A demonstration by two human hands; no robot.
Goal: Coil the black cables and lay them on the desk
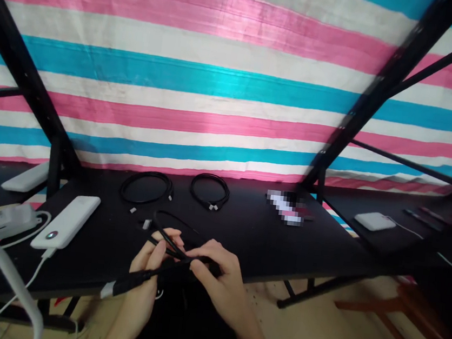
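My left hand (147,264) is closed around a bundled black cable (138,278), in front of the table's near edge. One end of that cable sticks out to the lower left, with a light-coloured plug or cap (108,290) at its tip. The fingers of my right hand (219,277) pinch the same cable near its middle. A thin loose end curves up over the tabletop. Just beyond my left hand lie a small white piece (147,224) and a smaller one (132,210).
Two coiled black cables, a left coil (140,202) and a right coil (211,175), lie at the back of the black table (243,237). A white power bank (71,217) and a power strip (8,221) are at left. A pixelated item (287,206) lies right. Metal posts slant upward.
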